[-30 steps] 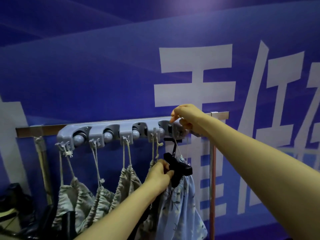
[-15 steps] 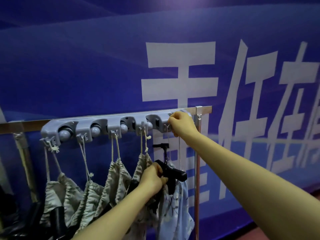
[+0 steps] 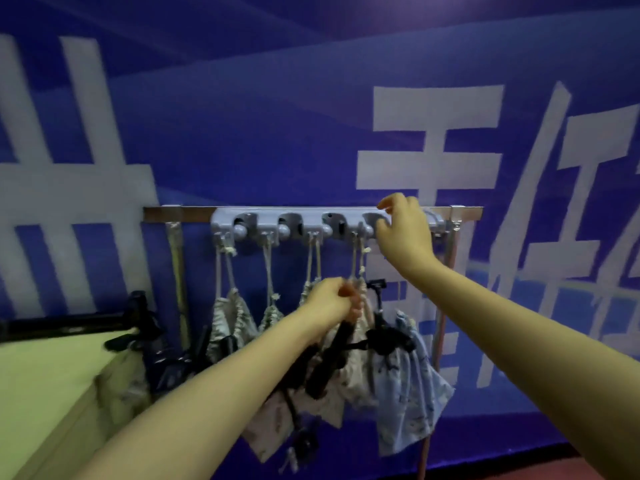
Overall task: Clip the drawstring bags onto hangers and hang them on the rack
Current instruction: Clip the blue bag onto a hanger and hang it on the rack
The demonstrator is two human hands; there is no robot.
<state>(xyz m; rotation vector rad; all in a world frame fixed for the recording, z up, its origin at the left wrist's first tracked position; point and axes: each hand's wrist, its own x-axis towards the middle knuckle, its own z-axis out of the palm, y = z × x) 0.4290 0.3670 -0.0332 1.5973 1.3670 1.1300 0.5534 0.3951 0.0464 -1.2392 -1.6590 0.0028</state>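
Since half a second earlier, the right hand (image 3: pixel 403 233) had been lifted off the drawstring and was held with fingers spread in front of the grey rack (image 3: pixel 273 225), near its right end. The left hand (image 3: pixel 330 303) had been raised; its grip was pressed around a cord below the fourth hook. The black hanger (image 3: pixel 381 327) was seen tilted, with the blue drawstring bag (image 3: pixel 408 386) clipped beneath it. Patterned bags (image 3: pixel 232 320) were hung by cords further left. A yellow-green counter (image 3: pixel 38 379) was brought into view at near left.
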